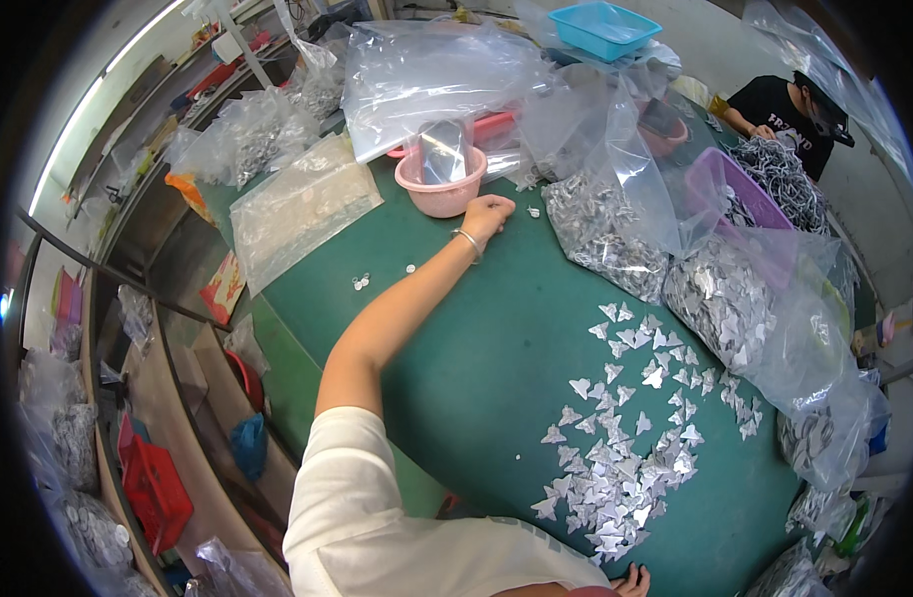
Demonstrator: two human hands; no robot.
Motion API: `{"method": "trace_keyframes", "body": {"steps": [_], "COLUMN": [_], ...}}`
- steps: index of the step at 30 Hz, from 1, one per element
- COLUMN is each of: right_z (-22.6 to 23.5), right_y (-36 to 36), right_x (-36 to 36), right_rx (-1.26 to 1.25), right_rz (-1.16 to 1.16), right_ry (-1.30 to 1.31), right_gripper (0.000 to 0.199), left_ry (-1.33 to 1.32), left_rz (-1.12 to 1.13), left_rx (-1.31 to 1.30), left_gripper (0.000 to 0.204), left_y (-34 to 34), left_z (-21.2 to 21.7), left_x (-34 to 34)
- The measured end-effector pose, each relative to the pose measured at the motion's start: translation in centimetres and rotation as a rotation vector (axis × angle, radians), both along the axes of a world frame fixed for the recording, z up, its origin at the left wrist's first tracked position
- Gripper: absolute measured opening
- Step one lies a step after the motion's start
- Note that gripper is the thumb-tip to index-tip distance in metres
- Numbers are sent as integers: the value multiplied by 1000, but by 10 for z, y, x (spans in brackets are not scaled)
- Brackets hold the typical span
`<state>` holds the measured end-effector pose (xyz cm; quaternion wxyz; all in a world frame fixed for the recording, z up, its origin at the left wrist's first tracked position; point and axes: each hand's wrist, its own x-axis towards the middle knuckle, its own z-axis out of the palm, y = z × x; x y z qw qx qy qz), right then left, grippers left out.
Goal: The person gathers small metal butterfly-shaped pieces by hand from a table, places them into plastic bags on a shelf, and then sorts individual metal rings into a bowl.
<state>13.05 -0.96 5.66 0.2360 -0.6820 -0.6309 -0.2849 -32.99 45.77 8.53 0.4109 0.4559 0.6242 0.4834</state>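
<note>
My left arm reaches across the green table (446,368), and my left hand (487,217) is closed beside a pink bowl (441,197). Whatever its curled fingers may hold is hidden. A clear plastic bag stands in the bowl. Just right of that hand lies a small silvery piece (533,212). At the bottom edge, only the fingers of my right hand (631,581) show; they look slightly apart and rest below a spread of silver star-like metal pieces (625,468). Nothing shows in them.
Clear bags full of metal pieces (606,234) line the right side. A purple basket (740,189) and a blue basin (604,30) stand farther back. A flat plastic bag (307,214) lies at left. Shelves hold a red basket (156,495). Another person (783,114) sits at far right.
</note>
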Motion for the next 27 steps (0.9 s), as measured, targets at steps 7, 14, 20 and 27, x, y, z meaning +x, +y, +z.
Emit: {"method": "trace_keyframes", "body": {"steps": [7, 14, 20, 27], "right_z": [2, -1, -4, -6], "right_y": [8, 4, -4, -12], "right_x": [-5, 0, 4, -2], "right_rx": [63, 14, -36, -157], "right_rz": [-23, 25, 38, 40], "right_ry": [-25, 0, 38, 155], "right_gripper": [27, 27, 31, 30], "left_ry": [897, -725, -1096, -1080], "left_rz": [-148, -42, -233, -358], "left_rx": [310, -101, -209, -219], "left_gripper": [26, 27, 33, 28], "left_y": [26, 15, -54, -112], "left_z": [-8, -2, 18, 42], "left_x": [22, 13, -7, 22]}}
